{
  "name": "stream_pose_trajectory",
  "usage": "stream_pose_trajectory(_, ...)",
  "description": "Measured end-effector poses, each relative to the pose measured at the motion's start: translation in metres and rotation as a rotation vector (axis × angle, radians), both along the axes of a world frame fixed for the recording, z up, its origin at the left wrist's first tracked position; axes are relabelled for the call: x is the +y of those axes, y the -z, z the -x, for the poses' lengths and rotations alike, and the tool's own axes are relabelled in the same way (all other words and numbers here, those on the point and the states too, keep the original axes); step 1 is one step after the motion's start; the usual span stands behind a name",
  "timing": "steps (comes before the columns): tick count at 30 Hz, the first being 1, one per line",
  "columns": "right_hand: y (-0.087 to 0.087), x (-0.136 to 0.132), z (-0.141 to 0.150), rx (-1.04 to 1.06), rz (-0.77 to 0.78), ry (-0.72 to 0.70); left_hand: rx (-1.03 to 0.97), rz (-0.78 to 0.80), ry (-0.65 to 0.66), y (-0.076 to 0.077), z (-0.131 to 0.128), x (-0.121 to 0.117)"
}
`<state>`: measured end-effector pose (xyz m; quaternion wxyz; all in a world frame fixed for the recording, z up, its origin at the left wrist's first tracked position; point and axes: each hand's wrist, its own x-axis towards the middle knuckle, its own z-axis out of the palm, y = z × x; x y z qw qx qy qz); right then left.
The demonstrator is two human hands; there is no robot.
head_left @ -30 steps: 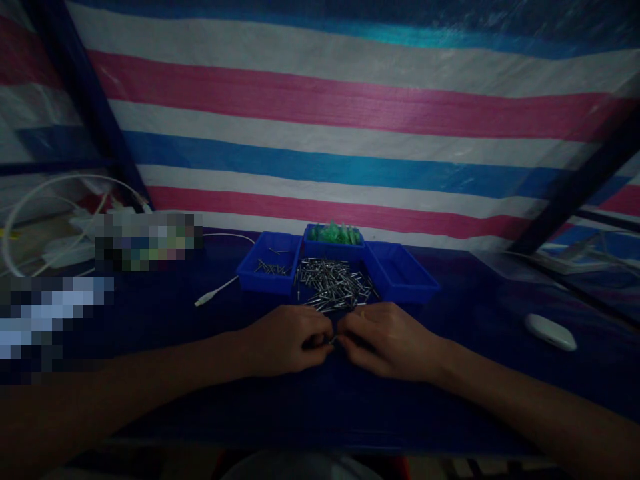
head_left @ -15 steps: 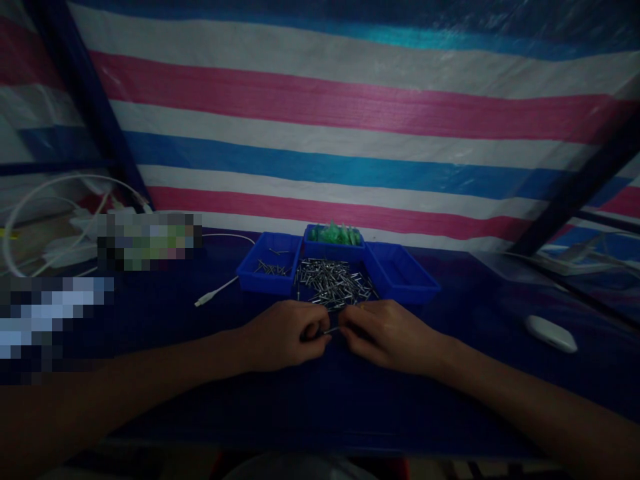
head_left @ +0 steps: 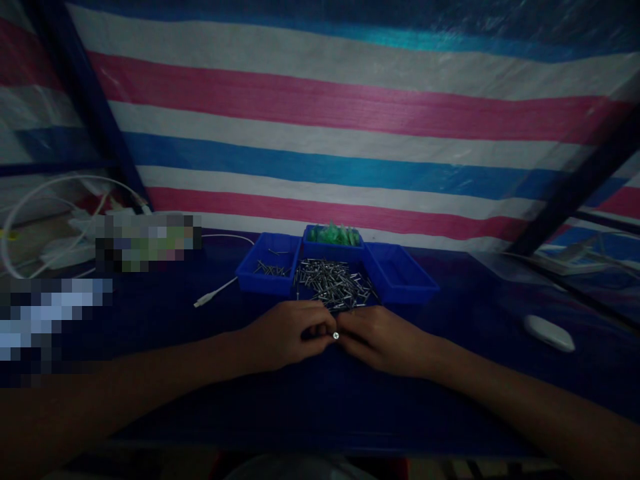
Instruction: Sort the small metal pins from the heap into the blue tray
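Note:
A small screw shows its shiny cross-slotted head toward me, pinched where the fingertips of both hands meet; its shank is hidden. My left hand is closed with thumb and fingers at the screw's left side. From the right, my right hand comes in with its fingers closed at the same screw. Just beyond the hands lies a loose heap of silver screws on the dark blue table. The left blue tray holds several screws.
Behind the heap, a blue tray holds green plastic-looking pieces. Another blue tray stands right of the heap. A white cable plug lies at left, a white rounded case at right. A striped sheet hangs behind.
My hands have come together. The screw, seen side-on between them before, has turned so its head faces me. Trays and heap look the same.

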<state>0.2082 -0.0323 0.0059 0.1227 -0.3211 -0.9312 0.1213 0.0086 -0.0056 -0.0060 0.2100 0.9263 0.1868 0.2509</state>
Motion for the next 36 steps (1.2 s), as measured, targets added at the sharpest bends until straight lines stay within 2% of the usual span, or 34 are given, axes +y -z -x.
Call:
stream_pose_trajectory(11, -0.0045, -0.0006, -0.003, -0.003, -0.027, 0.095, 0.061, 0.015, -0.131, -0.0051, 0.0016, -0.0013)
stream_pose_trajectory(22, -0.005, -0.0007, -0.0032, 0.079, -0.046, 0.086, 0.022, 0.018, -0.077, -0.0032, 0.0009, 0.0017)
stream_pose_trajectory(27, -0.0053, -0.0029, -0.0035, 0.099, -0.086, 0.106, 0.031, -0.032, -0.089, -0.0004, 0.0008, 0.0037)
stream_pose_trajectory(36, -0.0071, -0.0026, -0.0052, 0.034, -0.11, 0.114, 0.021, -0.08, -0.089, -0.0026, 0.0011, 0.0037)
